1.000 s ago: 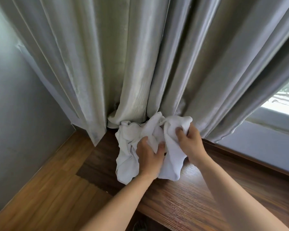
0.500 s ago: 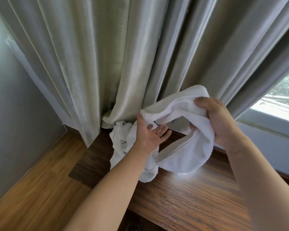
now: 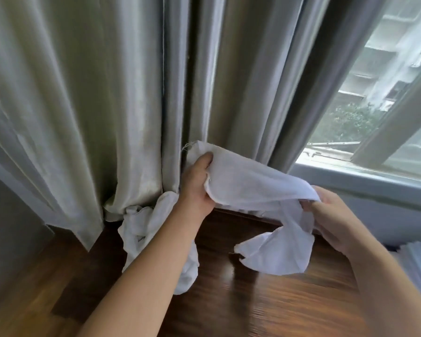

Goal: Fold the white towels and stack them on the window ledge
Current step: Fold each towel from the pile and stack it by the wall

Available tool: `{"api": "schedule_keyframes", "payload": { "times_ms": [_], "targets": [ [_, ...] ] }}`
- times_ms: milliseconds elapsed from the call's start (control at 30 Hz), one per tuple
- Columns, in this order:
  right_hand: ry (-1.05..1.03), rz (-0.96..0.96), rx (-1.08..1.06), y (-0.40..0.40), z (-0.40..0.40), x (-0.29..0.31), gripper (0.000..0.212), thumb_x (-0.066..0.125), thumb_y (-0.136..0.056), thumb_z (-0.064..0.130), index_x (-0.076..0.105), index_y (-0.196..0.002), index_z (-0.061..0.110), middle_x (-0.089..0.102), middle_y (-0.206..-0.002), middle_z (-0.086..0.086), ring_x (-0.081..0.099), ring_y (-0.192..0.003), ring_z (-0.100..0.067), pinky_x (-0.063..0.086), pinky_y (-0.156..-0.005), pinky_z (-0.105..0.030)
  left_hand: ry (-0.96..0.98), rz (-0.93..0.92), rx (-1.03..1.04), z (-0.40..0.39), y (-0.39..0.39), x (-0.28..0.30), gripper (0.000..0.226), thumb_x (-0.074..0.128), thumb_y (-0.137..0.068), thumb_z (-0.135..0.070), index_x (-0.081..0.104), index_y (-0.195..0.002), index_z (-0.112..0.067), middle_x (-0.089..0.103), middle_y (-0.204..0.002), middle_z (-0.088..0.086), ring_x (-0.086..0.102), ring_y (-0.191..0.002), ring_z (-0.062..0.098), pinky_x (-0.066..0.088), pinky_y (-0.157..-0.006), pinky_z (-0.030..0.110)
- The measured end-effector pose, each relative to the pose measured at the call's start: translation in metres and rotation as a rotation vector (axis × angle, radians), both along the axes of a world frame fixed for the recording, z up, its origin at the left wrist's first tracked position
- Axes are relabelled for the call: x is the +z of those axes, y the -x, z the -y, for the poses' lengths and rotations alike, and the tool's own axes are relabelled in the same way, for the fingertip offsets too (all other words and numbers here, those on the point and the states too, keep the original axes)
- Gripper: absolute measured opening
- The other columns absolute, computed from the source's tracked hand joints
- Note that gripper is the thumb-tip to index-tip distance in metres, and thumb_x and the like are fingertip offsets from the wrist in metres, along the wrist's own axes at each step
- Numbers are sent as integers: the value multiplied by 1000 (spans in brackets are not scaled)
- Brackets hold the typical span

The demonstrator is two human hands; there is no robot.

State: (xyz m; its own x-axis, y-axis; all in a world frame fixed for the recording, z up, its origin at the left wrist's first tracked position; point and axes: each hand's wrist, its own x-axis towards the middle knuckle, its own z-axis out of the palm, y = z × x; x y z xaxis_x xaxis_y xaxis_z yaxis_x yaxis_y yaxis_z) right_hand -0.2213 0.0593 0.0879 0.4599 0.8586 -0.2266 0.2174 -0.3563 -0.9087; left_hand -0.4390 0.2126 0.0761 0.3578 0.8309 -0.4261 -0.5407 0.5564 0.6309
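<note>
- Above the wooden ledge (image 3: 265, 300), you hold 1 white towel (image 3: 250, 183) stretched between both hands, clear of the wood along its upper span.
- Your left hand (image 3: 197, 183) grips the towel's upper-left corner: thumb on top, fingers curled under the cloth, just in front of the curtain (image 3: 107, 105).
- Your right hand (image 3: 336, 215) pinches the towel's other end, fingers curled around the bunched fabric, nearer the window (image 3: 374, 105) than the left hand is.
- From the right hand, the towel's loose tail hangs down toward the ledge; contact with the wood cannot be told.
- Crumpled pile of white towels (image 3: 153, 229) lies on the ledge at the foot of the curtain, partly hidden behind your left forearm.
- Pale pleated object (image 3: 418, 263) shows at the right edge, beside the ledge; too blurred to identify.
</note>
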Motion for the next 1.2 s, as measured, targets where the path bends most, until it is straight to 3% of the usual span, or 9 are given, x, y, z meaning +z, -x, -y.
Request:
{"api": "schedule_keyframes", "payload": {
  "times_ms": [100, 233, 467, 567, 667, 800, 933, 1067, 1200],
  "targets": [
    [-26, 199, -191, -5, 14, -16, 17, 65, -94, 17, 64, -111, 20, 72, -110, -10, 70, -96, -24, 59, -80, -41, -76, 2, -17, 37, -42, 31, 35, 66, -98, -25, 68, -129, -10, 76, -116, 15, 74, -105, 32, 62, -76, 38],
    [-435, 510, -187, 5, 40, -18, 47, 78, -86, 30, 56, -127, 32, 61, -121, 11, 58, -112, -6, 54, -88, -31, -169, -94, 2, 99, -110, 51, 16, 69, -99, -29, 69, -108, -16, 78, -91, 7, 78, -77, 22, 64, -64, 37],
    [-802, 949, -263, -27, 87, 20, 19, 69, -91, 19, 73, -110, 15, 66, -102, 2, 60, -95, -19, 44, -84, -16, -453, -110, 36, 148, -163, 63, 39, 70, -99, -29, 66, -108, 8, 72, -97, 21, 72, -103, 45, 59, -91, 60],
    [-723, 467, -309, -54, 99, 44, 13, 68, -96, 12, 74, -90, 22, 68, -77, 11, 62, -71, -13, 53, -63, -23, -716, -218, -117, 151, -164, 62, 54, 81, -78, -38, 63, -104, 6, 68, -90, 19, 71, -80, 27, 57, -64, 37],
    [-643, 13, -340, -97, 106, 68, 14, 64, -102, 13, 73, -91, 10, 68, -74, -2, 65, -62, -14, 58, -49, -30, -812, -394, -230, 136, -160, 63, 76, 82, -62, -28, 52, -126, 0, 63, -122, 24, 69, -104, 33, 61, -79, 49],
    [-593, 29, -345, -153, 107, 88, 12, 71, -97, 11, 65, -86, 12, 67, -77, -12, 62, -48, -17, 53, -42, -27, -1021, -689, -334, 110, -148, 69, 48, 74, -77, -36, 49, -116, -22, 65, -123, 8, 70, -104, 6, 61, -82, 29],
    [-521, -85, -240, -190, 108, 106, 16, 78, -92, 10, 63, -88, 13, 65, -83, -11, 69, -58, -19, 57, -44, -31, -1158, -976, -439, 83, -137, 83, 54, 72, -75, -66, 48, -91, -19, 62, -87, 3, 58, -75, 18, 48, -72, 37],
    [-499, -120, -89, -210, 113, 123, 10, 75, -93, 15, 65, -91, 13, 66, -75, -6, 67, -52, -16, 55, -39, -29, -1178, -900, -526, 74, -125, 106, 57, 85, -67, -68, 45, -68, -27, 47, -68, -8, 42, -63, 8, 32, -58, 23],
    [-518, -55, 2, -223, 123, 138, 10, 70, -97, 12, 67, -87, 14, 64, -80, -8, 68, -64, -17, 60, -49, -32, -1150, -770, -737, 73, -117, 121, 39, 89, -78, -34, 55, -80, -15, 58, -74, -5, 54, -67, 10, 41, -61, 21]
  ]
}}
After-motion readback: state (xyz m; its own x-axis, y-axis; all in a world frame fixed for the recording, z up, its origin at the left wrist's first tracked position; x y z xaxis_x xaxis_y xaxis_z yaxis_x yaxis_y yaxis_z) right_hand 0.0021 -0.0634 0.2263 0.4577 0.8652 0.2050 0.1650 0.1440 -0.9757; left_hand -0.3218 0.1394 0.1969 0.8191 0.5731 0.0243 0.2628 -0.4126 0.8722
